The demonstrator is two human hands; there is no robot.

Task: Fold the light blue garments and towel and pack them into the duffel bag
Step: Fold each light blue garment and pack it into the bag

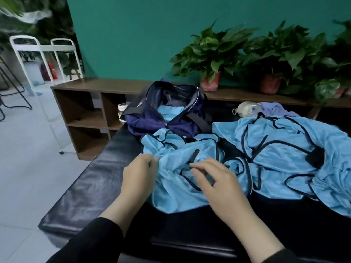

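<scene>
A crumpled light blue garment (180, 188) with dark trim lies on the black padded bench (85, 186) in front of me. My left hand (139, 177) pinches its left edge. My right hand (218, 179) rests on the cloth with fingers spread and slightly bent. More light blue garments (284, 147) lie heaped to the right. Behind them stands the navy duffel bag (152, 120), unzipped, with folded light blue fabric (171, 112) inside. A lilac cloth (275, 109) sits at the far right rear.
A brown low shelf unit (85, 103) runs along the teal wall, carrying potted plants (210, 59). A clear water bottle (247, 109) lies behind the garment heap. White metal chairs (38, 54) stand at the left over a pale tiled floor.
</scene>
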